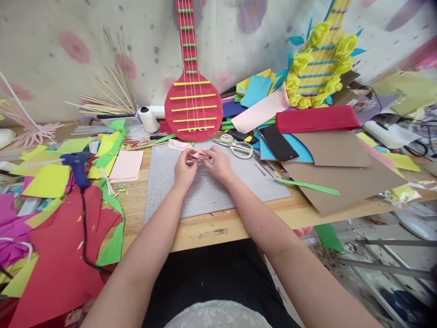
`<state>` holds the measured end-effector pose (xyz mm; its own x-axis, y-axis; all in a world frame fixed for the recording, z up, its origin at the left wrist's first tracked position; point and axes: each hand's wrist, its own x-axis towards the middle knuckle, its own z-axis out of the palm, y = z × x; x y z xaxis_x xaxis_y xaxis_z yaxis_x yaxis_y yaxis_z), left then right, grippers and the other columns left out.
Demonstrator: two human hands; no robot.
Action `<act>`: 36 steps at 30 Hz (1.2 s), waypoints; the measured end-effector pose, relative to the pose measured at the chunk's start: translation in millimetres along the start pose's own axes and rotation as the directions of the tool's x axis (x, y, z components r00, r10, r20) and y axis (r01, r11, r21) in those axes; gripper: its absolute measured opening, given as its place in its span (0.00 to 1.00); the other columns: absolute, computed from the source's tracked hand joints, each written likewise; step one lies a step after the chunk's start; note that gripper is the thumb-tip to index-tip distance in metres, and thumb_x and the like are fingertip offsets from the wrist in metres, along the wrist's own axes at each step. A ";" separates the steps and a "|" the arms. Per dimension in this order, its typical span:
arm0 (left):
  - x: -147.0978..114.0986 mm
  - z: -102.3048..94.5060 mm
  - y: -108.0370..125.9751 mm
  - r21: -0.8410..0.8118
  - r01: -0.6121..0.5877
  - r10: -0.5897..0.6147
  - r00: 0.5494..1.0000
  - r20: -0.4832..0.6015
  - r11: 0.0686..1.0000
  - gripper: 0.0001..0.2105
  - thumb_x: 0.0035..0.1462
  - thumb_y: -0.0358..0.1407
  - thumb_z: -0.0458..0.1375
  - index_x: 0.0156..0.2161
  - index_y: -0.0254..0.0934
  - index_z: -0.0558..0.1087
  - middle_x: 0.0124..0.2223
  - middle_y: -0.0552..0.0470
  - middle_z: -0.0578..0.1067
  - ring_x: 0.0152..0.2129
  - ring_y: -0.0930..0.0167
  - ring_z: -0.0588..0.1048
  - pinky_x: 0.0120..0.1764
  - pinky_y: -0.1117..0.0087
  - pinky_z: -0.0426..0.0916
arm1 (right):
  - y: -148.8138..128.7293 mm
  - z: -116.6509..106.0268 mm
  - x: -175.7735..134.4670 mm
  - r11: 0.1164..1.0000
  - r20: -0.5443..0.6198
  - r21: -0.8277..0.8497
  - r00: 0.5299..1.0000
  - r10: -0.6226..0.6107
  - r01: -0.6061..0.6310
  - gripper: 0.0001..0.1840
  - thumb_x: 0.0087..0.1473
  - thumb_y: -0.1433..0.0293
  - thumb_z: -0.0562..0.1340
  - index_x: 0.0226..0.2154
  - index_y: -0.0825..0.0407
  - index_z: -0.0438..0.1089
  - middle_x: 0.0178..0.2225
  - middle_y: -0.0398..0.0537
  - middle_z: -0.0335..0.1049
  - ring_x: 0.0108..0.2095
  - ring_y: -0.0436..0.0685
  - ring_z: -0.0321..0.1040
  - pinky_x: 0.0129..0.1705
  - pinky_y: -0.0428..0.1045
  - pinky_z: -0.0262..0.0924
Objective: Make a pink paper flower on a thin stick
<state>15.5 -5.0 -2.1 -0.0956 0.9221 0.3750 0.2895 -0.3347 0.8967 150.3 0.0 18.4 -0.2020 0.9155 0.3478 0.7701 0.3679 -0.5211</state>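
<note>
Over the grey cutting mat [211,191], my left hand [186,167] and my right hand [217,163] meet, fingers pinched on a small piece of pale pink paper [198,155]. It looks folded or curled, and the fingertips partly cover it. Just behind my left hand lies another pale pink paper piece [179,145]. A stack of pale pink paper squares [126,166] rests left of the mat. Behind my hands leans a red paper banjo-like instrument [193,109] with yellow strips and white strings. Scissors [241,149] lie beyond my right hand.
A blue glue gun [78,168] lies on coloured paper scraps at left, its cord hanging forward. At right are a black phone [278,143], brown cardboard [341,182] and a yellow flowered instrument [316,68]. Wooden sticks [105,105] and a white thread spool [148,119] stand at the back.
</note>
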 end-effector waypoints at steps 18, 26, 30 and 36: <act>1.5 -1.3 4.5 0.228 -0.127 0.133 0.991 -0.013 0.965 0.14 0.50 0.25 0.51 0.42 0.38 0.69 0.40 0.50 0.76 0.34 0.74 0.74 0.33 0.73 0.69 | 3.6 -0.4 1.3 0.996 -0.018 0.084 1.000 0.024 -0.022 0.12 0.50 0.67 0.55 0.35 0.50 0.71 0.38 0.46 0.65 0.37 0.52 0.62 0.35 0.46 0.54; 2.9 -8.3 1.8 0.221 -0.152 0.132 0.986 0.102 0.963 0.19 0.48 0.24 0.51 0.46 0.39 0.69 0.38 0.52 0.76 0.29 0.76 0.72 0.35 0.73 0.69 | 9.2 -6.4 0.8 0.995 0.042 0.101 0.999 -0.012 0.008 0.11 0.49 0.67 0.55 0.34 0.51 0.70 0.40 0.47 0.64 0.36 0.52 0.63 0.35 0.47 0.55; 1.2 -10.8 0.2 0.222 -0.165 0.139 0.982 0.128 0.961 0.23 0.45 0.23 0.52 0.48 0.39 0.68 0.39 0.51 0.76 0.29 0.76 0.72 0.35 0.73 0.70 | 11.0 -5.9 1.6 0.994 0.048 0.111 0.999 -0.007 0.002 0.11 0.49 0.67 0.55 0.35 0.51 0.70 0.39 0.46 0.64 0.36 0.52 0.63 0.36 0.47 0.55; -1.0 -11.9 0.1 0.159 -0.182 0.165 0.980 0.114 0.970 0.22 0.46 0.25 0.52 0.49 0.37 0.67 0.42 0.48 0.75 0.35 0.74 0.74 0.37 0.72 0.71 | 11.9 -5.8 2.1 0.991 0.086 0.133 0.996 -0.015 0.004 0.11 0.50 0.66 0.55 0.35 0.51 0.69 0.39 0.46 0.64 0.35 0.51 0.63 0.35 0.46 0.55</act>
<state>4.3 -8.2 0.4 0.0628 0.8703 0.4885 0.4500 -0.4616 0.7645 162.6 5.4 17.4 -0.2646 0.9205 0.2876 0.6823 0.3895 -0.6187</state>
